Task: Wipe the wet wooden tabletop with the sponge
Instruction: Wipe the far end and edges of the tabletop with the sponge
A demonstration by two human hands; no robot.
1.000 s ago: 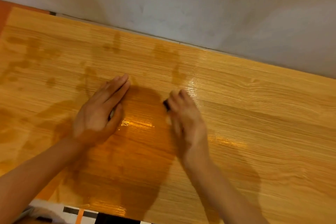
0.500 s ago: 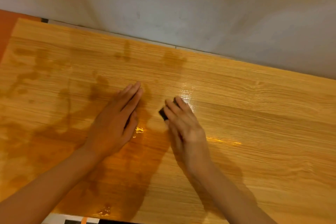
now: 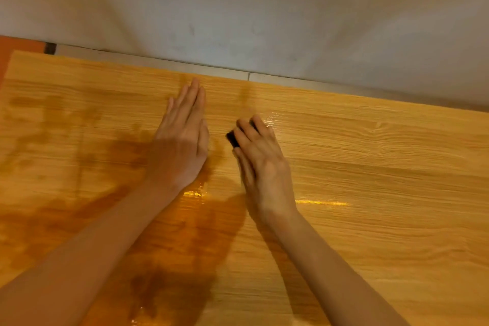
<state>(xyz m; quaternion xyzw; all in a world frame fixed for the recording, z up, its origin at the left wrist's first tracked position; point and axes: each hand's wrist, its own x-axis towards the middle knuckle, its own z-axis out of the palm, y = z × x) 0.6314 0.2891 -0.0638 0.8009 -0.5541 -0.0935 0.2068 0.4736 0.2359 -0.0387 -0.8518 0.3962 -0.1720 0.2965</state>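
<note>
Right hand (image 3: 260, 164) was curled over a small dark sponge (image 3: 232, 138), pressing it to mid-worktop (image 3: 370, 167), left hand (image 3: 182, 137) lay flat, open and empty just beside; dark wet patches left and near side suggested wiping well unfinished; no writing visible.

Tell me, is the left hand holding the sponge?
No, the left hand lies flat and empty on the tabletop; the right hand covers the dark sponge.

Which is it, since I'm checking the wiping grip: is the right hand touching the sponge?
Touching. The head view shows the right hand pressed over the dark sponge, fingers curled on top, only its left corner showing.
</note>
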